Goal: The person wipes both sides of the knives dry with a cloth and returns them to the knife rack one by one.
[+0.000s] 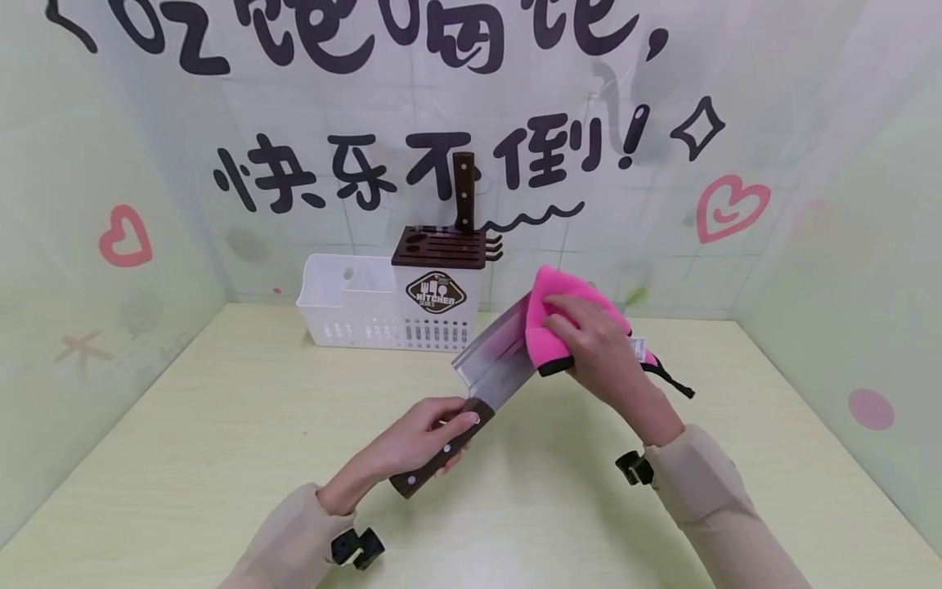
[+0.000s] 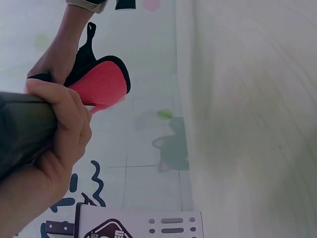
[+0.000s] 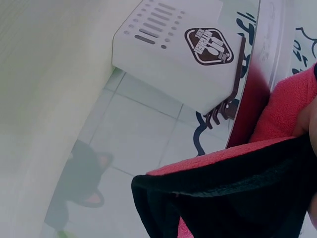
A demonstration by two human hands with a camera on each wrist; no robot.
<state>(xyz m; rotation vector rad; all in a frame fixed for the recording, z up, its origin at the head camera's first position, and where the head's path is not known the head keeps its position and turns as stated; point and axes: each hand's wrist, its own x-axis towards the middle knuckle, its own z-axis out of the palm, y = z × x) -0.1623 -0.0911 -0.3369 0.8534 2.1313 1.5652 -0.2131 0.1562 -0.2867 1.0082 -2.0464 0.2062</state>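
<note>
In the head view my left hand [image 1: 412,442] grips the dark wooden handle of a cleaver [image 1: 500,360], holding it above the table with the blade slanting up to the right. A pink cloth [image 1: 548,331] with black edging covers the far end of the blade. My right hand [image 1: 607,352] holds this cloth against the blade, fingers bent over it. From the left wrist, the left hand [image 2: 64,124] is seen curled round the handle. The right wrist view shows the cloth [image 3: 223,193] beside the blade [image 3: 257,79], with most of the right hand out of frame.
A white knife holder [image 1: 437,303] with a dark slotted top stands at the back of the pale table [image 1: 221,458]. One brown-handled knife [image 1: 464,192] stands in it. A white open basket [image 1: 324,307] joins its left side. Printed walls enclose the table.
</note>
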